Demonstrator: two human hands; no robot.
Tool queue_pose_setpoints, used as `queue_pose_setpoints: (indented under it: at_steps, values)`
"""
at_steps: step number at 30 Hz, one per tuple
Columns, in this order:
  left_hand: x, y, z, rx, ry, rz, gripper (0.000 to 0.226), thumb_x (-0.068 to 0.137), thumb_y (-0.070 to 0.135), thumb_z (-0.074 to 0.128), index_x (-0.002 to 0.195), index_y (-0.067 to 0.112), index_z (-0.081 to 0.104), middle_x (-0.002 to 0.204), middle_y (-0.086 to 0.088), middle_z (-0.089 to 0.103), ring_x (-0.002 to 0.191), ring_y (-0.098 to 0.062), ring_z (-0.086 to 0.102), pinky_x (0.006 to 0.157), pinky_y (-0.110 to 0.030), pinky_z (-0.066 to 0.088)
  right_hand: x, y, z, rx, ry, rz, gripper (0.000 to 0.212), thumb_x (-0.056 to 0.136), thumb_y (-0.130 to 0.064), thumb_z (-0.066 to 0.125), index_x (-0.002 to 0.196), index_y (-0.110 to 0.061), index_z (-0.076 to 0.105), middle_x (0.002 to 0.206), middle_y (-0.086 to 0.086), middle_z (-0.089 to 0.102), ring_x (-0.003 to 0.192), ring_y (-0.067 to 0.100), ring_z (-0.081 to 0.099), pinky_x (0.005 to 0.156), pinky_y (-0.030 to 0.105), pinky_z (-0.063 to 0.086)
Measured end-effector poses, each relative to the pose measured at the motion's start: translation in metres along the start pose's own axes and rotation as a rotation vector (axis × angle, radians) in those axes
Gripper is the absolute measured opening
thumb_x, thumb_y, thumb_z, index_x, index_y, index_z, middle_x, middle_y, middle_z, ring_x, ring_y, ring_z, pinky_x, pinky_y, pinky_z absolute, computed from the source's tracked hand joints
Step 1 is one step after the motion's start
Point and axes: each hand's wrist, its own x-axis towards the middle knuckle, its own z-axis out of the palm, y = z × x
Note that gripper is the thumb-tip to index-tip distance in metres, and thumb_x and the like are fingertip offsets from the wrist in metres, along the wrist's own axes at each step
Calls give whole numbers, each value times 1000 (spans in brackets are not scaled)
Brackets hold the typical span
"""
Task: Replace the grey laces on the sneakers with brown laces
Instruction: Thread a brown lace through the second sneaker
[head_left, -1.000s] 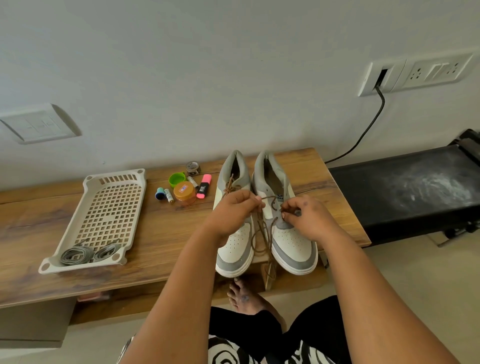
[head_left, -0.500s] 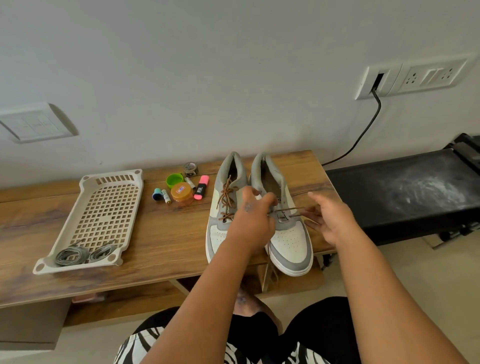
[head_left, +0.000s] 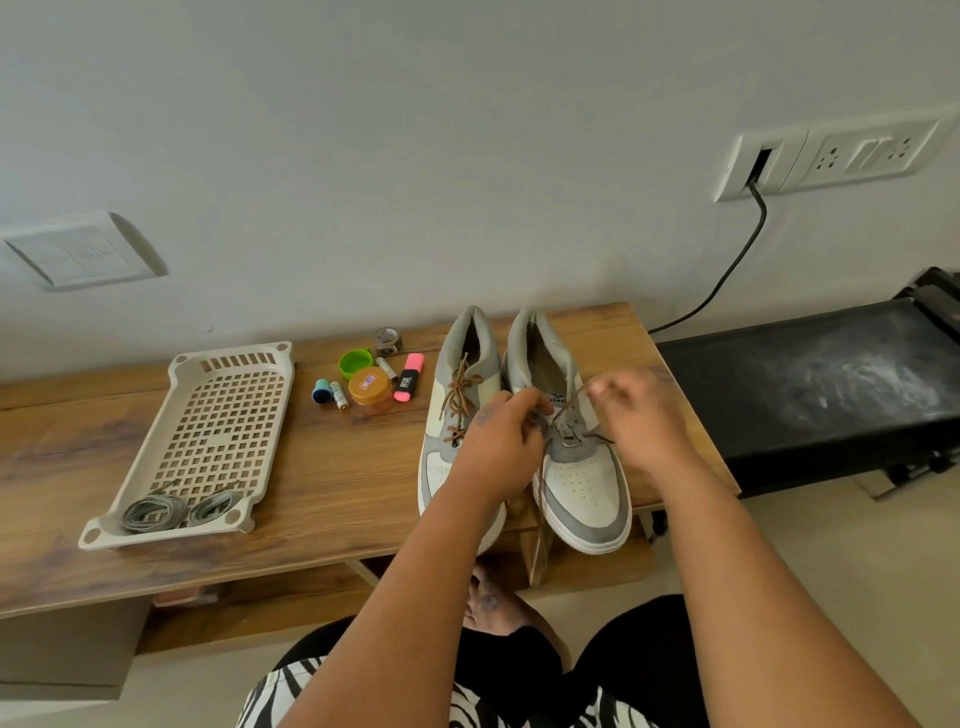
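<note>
Both hands are working over the right sneaker (head_left: 576, 467): the left hand (head_left: 501, 447) is pinching the brown lace (head_left: 569, 405) at the eyelets, the right hand (head_left: 641, 415) is gripping its raised end. White and grey, the sneakers are lying lengthwise at the table's (head_left: 332, 483) right end, toes overhanging the front edge, with the left sneaker (head_left: 457, 410) already wearing brown.

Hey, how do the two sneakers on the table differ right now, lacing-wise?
The left sneaker has brown lace crisscrossed up its eyelets; the right sneaker has brown lace through only its lower eyelets. Nobody grips the left sneaker, though the left hand crosses it; both the left hand and the right hand pull lace at the right one. Both are white and grey, toes toward the person.
</note>
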Motion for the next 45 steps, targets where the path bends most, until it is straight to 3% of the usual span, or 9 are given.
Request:
queue_pose_setpoints:
  at_steps: [2, 4, 9, 13, 19, 29, 34, 39, 45]
  values:
    - [1, 0, -1, -16, -10, -11, 28, 93, 10, 50, 114, 25, 61, 108, 1, 55, 95, -13, 57, 89, -32, 51, 2, 4, -13, 165, 266, 183, 27, 103, -33, 41, 120, -20, 59, 131, 8, 49, 123, 27, 45, 95, 43, 42]
    - [2, 0, -2, -24, -18, -16, 28, 93, 9, 50, 114, 25, 61, 109, 1, 56, 94, -13, 58, 90, -32, 51, 0, 10, -20, -97, 340, 206, 28, 101, -31, 48, 127, -24, 55, 138, 8, 43, 127, 30, 37, 98, 46, 38]
    - [2, -1, -2, -26, -22, -14, 30, 92, 8, 49, 114, 25, 62, 109, 1, 57, 94, -14, 58, 88, -32, 51, -8, -2, 2, -370, -37, -203, 31, 86, -31, 71, 114, -41, 64, 144, -6, 36, 135, 25, 23, 108, 50, 28]
    - [-1, -4, -4, -51, -30, -14, 34, 92, 6, 47, 113, 27, 62, 109, 2, 57, 95, -11, 57, 85, -28, 48, -7, -4, 13, -458, -148, -180, 17, 89, -37, 66, 106, -38, 69, 146, -8, 36, 136, 24, 23, 108, 49, 25]
    - [1, -2, -4, -65, -55, -20, 32, 95, 10, 49, 119, 28, 62, 112, 3, 57, 101, -11, 58, 92, -30, 50, -1, 1, -16, 158, 270, 12, 17, 98, -26, 57, 108, -17, 67, 103, -5, 64, 101, 17, 59, 82, 29, 46]
    - [-3, -1, -4, -71, -69, -19, 29, 99, 23, 55, 126, 31, 60, 117, 5, 57, 99, -4, 58, 86, -19, 47, 0, -7, -24, 707, 635, 75, 25, 106, -31, 35, 87, -28, 50, 70, -5, 55, 63, 9, 53, 67, 28, 47]
    - [-6, 16, 3, -300, 118, -198, 21, 99, 36, 55, 105, 18, 65, 87, 2, 67, 76, -10, 65, 72, -28, 55, -11, -15, -19, 599, 159, 81, 20, 101, -25, 47, 88, -21, 62, 84, 2, 70, 79, 13, 67, 73, 28, 51]
    - [-6, 31, -7, -984, -104, -597, 46, 103, 43, 45, 83, 8, 67, 71, -6, 68, 67, -15, 67, 67, -29, 54, -20, -31, -14, 385, -455, -53, 17, 92, -13, 62, 78, -10, 72, 70, 5, 71, 66, 12, 68, 65, 24, 51]
    - [-2, 19, -23, -1426, -47, -757, 27, 102, 17, 46, 81, 9, 60, 65, -2, 60, 64, -14, 60, 66, -28, 51, -21, -28, -11, 179, -679, -74, 7, 85, -8, 72, 82, -2, 75, 69, 4, 71, 62, 7, 67, 53, 10, 44]
